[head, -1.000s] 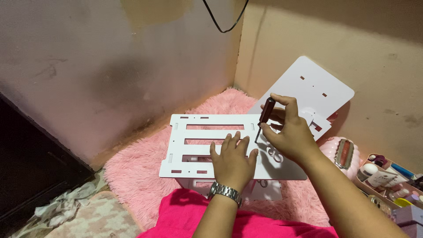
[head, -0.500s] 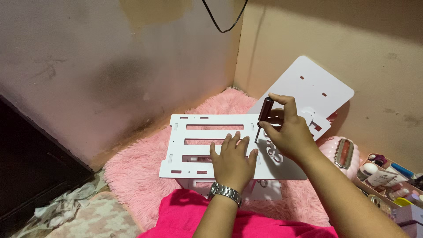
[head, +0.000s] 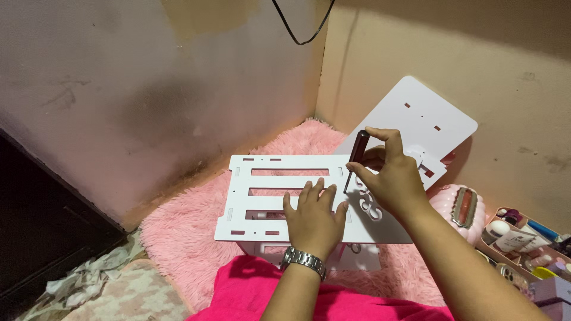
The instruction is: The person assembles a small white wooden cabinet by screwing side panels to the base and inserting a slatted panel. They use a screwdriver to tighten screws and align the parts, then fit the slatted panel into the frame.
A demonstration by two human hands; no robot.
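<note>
A flat white slotted panel [head: 262, 184] lies across a white frame on a pink furry rug. My left hand [head: 312, 219], a metal watch on its wrist, presses flat on the panel's near right part. My right hand [head: 389, 178] grips a dark-handled screwdriver [head: 355, 156] upright, its tip down on the panel near the right edge. A second white panel [head: 419, 116] with small slots leans against the beige wall behind my right hand.
The pink rug [head: 178, 238] fills the corner between a grey wall and a beige wall. A pink shell-shaped case [head: 461, 208] and a tray of cosmetics [head: 523, 238] sit at right. Crumpled cloth [head: 89, 279] lies at lower left. A black cable [head: 300, 32] hangs above.
My right hand has shifted slightly on the screwdriver handle, as in turning it; the left hand and the panel stay in place.
</note>
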